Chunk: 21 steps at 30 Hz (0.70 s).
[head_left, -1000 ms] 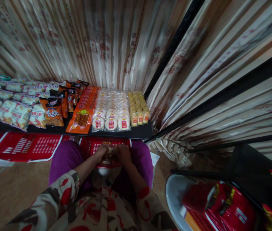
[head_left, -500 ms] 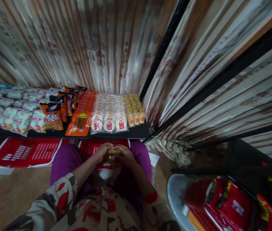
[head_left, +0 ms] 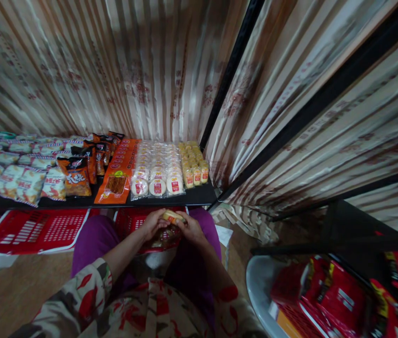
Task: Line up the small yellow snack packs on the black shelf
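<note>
The left hand and right hand grasp 1 small yellow packet between them, their fingers at its 2 ends. Beneath the hands is a red basket. Just beyond them, a black shelf bears 3 rows of round white packs. Yellow packs stand ahead of the right hand; an orange packet lies ahead and left of the hands.

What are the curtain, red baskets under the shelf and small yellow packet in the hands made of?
Curtain: probably satiny cloth, from its soft folds and sheen.
Red baskets: likely moulded plastic, given regular holes.
Yellow packet: possibly plastic film, judging by its printed look; too small for certainty.
</note>
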Motion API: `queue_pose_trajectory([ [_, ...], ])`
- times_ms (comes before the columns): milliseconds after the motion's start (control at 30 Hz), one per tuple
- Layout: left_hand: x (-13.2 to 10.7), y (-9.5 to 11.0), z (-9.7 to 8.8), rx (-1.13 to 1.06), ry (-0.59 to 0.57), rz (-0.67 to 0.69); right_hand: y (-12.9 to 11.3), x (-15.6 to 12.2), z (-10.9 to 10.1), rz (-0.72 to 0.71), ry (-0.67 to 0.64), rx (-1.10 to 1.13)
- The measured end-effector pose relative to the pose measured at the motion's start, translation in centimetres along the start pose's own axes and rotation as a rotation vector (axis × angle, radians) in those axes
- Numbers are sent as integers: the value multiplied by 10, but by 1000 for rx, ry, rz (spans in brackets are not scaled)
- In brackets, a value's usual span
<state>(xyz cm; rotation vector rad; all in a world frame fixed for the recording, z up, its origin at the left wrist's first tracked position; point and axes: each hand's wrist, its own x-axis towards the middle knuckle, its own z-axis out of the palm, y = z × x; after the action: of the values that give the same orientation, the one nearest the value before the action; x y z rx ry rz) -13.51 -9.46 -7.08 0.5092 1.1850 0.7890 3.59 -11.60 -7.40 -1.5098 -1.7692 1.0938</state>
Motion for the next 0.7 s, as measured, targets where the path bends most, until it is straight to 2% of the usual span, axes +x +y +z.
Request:
queue_pose_trajectory([
  [400, -10, 13, 18, -4, -100, 69, 3, 9, -12, 131, 139, 490],
  [567, -12, 13, 25, 48, -186, 61, -3, 17, -31, 130, 246, 536],
  [700, -12, 15, 34, 174, -217, 146, -11, 24, -49, 86, 228, 538],
])
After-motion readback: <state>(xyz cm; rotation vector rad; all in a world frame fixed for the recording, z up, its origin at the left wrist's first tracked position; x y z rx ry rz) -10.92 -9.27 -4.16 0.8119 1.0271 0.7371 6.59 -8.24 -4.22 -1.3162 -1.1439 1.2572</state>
